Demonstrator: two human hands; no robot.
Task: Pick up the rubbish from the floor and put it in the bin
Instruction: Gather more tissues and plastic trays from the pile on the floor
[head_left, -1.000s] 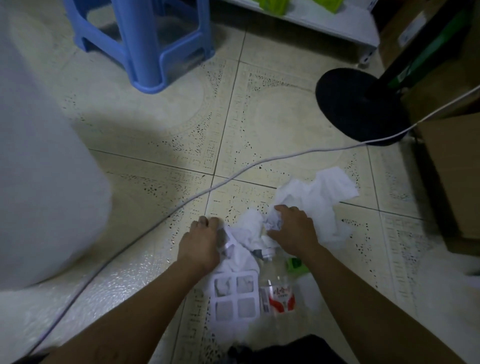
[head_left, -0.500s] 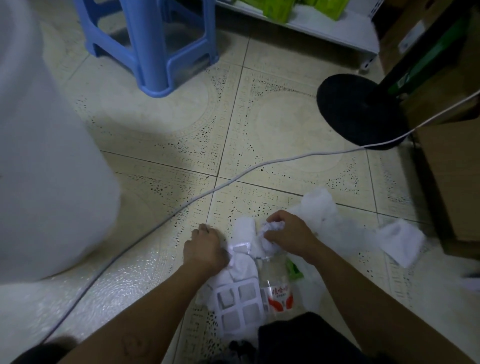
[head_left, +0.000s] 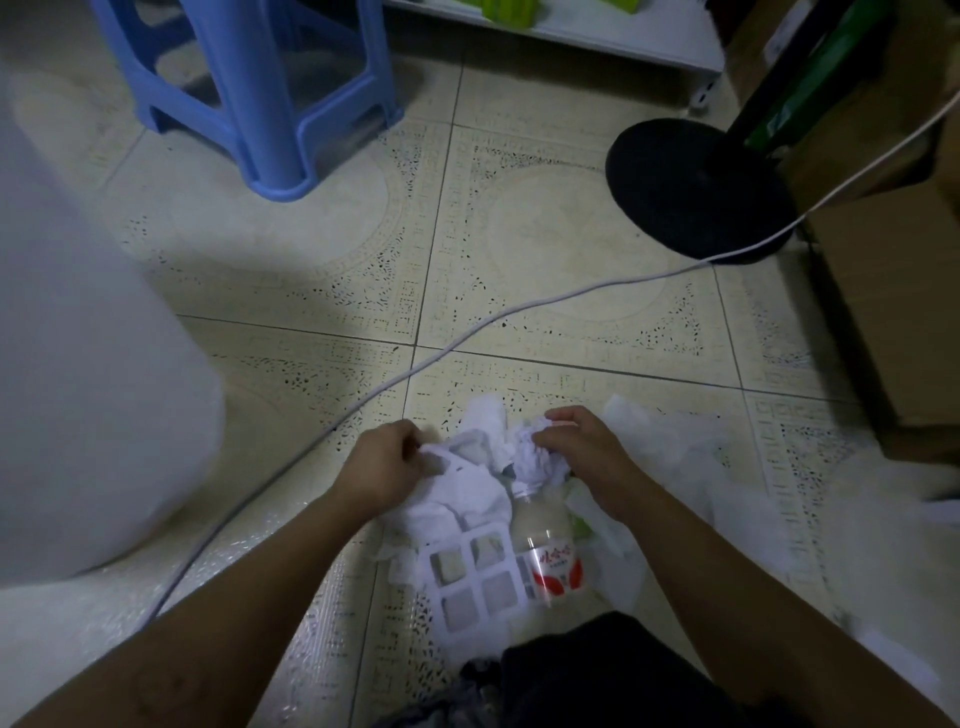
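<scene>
Beside a large pale rounded bulk (head_left: 78, 338), which may or may not be the bin, the rubbish sits heaped on the beige patterned floor tiles (head_left: 519, 249) close in front of the person, likely gathered so it can be lifted as one load. In the heap a rigid white plastic grid tray (head_left: 475, 577) lies flat beside a smooth clear plastic bottle with a red label (head_left: 545, 540), both partly under soft creased white tissue (head_left: 483, 488). The left hand (head_left: 387, 462) pinches a tissue fold, and the right hand (head_left: 582, 457) clenches a crumpled white paper wad (head_left: 535, 457) at the bottle's neck.
</scene>
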